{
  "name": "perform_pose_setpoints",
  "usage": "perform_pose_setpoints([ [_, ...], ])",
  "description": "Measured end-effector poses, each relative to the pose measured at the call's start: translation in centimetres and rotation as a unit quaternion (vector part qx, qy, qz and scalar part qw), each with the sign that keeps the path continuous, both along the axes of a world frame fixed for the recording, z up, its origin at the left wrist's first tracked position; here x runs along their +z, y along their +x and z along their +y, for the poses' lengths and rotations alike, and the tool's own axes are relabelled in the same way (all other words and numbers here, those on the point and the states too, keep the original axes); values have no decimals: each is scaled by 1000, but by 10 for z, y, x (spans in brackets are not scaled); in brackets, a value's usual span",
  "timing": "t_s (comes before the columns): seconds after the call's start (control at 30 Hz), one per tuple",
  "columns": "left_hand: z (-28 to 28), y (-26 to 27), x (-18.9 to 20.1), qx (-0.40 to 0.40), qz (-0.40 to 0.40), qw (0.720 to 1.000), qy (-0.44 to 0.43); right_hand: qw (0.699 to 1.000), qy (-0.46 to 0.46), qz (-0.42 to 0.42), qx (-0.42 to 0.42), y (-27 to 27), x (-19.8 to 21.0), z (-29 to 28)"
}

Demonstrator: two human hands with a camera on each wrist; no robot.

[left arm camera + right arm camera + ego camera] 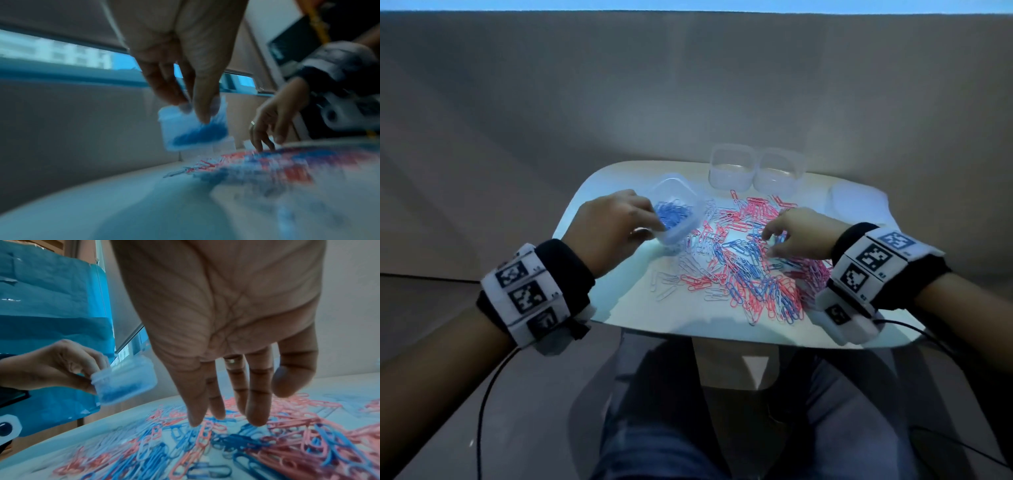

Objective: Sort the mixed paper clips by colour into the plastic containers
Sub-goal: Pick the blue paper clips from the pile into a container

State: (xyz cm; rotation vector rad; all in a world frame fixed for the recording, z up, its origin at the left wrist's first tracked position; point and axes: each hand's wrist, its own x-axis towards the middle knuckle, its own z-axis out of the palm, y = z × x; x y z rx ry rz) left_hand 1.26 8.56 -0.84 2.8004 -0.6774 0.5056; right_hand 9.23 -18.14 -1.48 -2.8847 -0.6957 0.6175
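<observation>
**Left hand holds the blue-clip container while the right reaches into the pile**

Head view: the mixed paper clip pile (743, 260), pink, blue and white, is spread over the middle of a small white table (619, 308). At the pile's left edge the left hand (609, 226) grasps a clear plastic container (678, 212), tilted and holding blue clips (671, 214). Beyond the pile, at the table's far edge, stand two more clear containers (731, 166) (779, 169) side by side, touching or nearly so; nothing coloured shows inside them. The right hand (801, 234) is over the pile's right part, fingers pointing down and loosely spread, tips at the clips. Both wrists carry bands (530, 291) with black-and-white square markers.

Left wrist view: much blurred. The left hand (185, 65) pinches the container (193, 128) by its rim between thumb and fingers, lifted clear of the table, with a blue mass of clips low inside. Past it, the right hand (273, 120) reaches its fingers down to the pile (267, 162); a ring shows on one finger.

Right wrist view: the right hand (226, 337) hangs over the pile (226, 443), fingers (197, 402) nearly straight and relaxed, tips just at the clips; whether any clip is caught between them cannot be told. Left of the pile, above the table, the left hand (51, 368) grips the tilted container (123, 379).
</observation>
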Motion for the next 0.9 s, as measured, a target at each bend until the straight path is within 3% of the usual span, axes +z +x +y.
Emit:
perform_pose_setpoints([
  [0.1, -3, 11, 8, 120, 90, 989, -3, 998, 40, -25, -37, 8, 7, -3],
  [0.2, -6, 23, 12, 233, 151, 960, 31, 997, 28, -23, -61, 16, 10, -7],
  [0.3, -12, 32, 15, 291, 181, 939, 21, 998, -8, 9, -60, 18, 7, -9],
  [0.4, -19, 34, 20, 311, 216, 925, 40, 998, 17, -12, -53, 19, 4, -7],
  [0.5, -26, 32, 25, 308, 199, 928, 62, 1000, 4, -21, -11, 18, 0, -3],
  [0.63, -48, 21, 30, 239, 97, 966, 30, 999, -35, -14, -12, 17, -9, -4],
  [0.7, -68, 20, 28, 183, 164, 969, -19, 1000, -12, -19, -13, 18, -12, -4],
  [0.77, -90, 24, 21, 121, 277, 953, -30, 1000, 2, -17, -12, 19, -13, -5],
  [0.9, -124, 36, 0, 72, 358, 929, 61, 1000, -15, -10, -6, 21, -17, -5],
])
